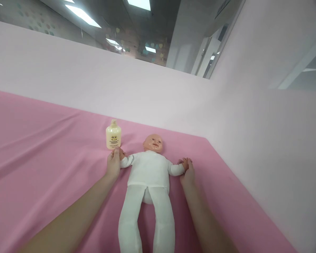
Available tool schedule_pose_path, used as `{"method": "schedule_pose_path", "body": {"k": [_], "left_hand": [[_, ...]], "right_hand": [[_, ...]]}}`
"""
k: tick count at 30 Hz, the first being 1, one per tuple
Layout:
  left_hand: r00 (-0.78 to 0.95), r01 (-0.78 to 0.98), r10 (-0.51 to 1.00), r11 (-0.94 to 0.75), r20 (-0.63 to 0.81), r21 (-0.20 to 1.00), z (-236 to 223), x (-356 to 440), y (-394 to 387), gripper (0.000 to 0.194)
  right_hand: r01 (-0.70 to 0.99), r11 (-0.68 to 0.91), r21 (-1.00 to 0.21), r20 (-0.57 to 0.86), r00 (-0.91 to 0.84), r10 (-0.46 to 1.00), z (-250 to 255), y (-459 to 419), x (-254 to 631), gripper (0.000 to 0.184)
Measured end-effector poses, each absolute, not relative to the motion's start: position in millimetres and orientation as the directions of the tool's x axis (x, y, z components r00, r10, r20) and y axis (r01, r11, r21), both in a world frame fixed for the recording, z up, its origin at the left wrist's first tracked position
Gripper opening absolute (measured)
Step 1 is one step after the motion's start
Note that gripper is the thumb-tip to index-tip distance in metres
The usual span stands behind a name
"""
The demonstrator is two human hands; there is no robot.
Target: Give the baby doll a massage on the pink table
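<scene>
A baby doll (149,168) with a white cloth body lies on its back, head away from me, its arms spread to both sides. My left hand (114,163) is closed around the doll's hand on the left. On the other side, my right hand (188,174) grips the doll's other hand, with my fingers partly hidden behind it. A pale yellow bottle (113,135) with a dark printed label stands upright just beyond my left hand.
Pink cloth (55,147) with some creases covers the surface under the doll. A white wall (100,77) rises behind it, with a window (147,31) above, and another white wall (266,147) borders the right side.
</scene>
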State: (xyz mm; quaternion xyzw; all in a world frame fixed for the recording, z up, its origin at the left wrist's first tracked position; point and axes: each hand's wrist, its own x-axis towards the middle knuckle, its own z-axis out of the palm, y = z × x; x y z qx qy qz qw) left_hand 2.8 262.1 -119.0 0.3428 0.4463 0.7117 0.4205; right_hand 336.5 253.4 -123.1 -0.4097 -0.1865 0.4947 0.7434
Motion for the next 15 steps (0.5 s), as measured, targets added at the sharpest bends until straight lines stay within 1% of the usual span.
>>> {"method": "schedule_pose_path", "body": {"k": [2, 4, 6, 9, 11, 15], "left_hand": [[-0.424, -0.270, 0.900, -0.232, 0.100, 0.935, -120.2, 3.3, 263.8, 0.050], [-0.441, -0.267, 0.894, -0.217, 0.081, 0.939, -120.7, 4.6, 265.0, 0.045], [-0.452, -0.286, 0.891, -0.192, 0.044, 0.939, -120.6, 6.1, 265.3, 0.041], [-0.446, -0.289, 0.895, -0.139, -0.005, 0.947, -120.0, 7.0, 264.8, 0.041], [-0.409, -0.267, 0.913, -0.133, 0.013, 0.955, -120.0, 6.5, 264.3, 0.041], [-0.338, -0.247, 0.937, -0.182, 0.091, 0.952, -121.0, 5.2, 264.0, 0.052]], "right_hand": [[-0.586, 0.180, -0.790, -0.128, 0.444, 0.887, -126.4, 256.2, 340.3, 0.051], [-0.587, 0.178, -0.789, -0.127, 0.440, 0.889, -129.0, 258.4, 342.9, 0.048], [-0.588, 0.166, -0.792, -0.130, 0.428, 0.894, -130.9, 260.2, 343.7, 0.049], [-0.587, 0.135, -0.799, -0.134, 0.392, 0.910, -132.5, 261.4, 342.5, 0.056], [-0.583, 0.116, -0.804, -0.133, 0.367, 0.921, -132.6, 260.8, 341.4, 0.061], [-0.577, 0.099, -0.811, -0.138, 0.353, 0.925, -130.5, 257.4, 340.8, 0.061]]}}
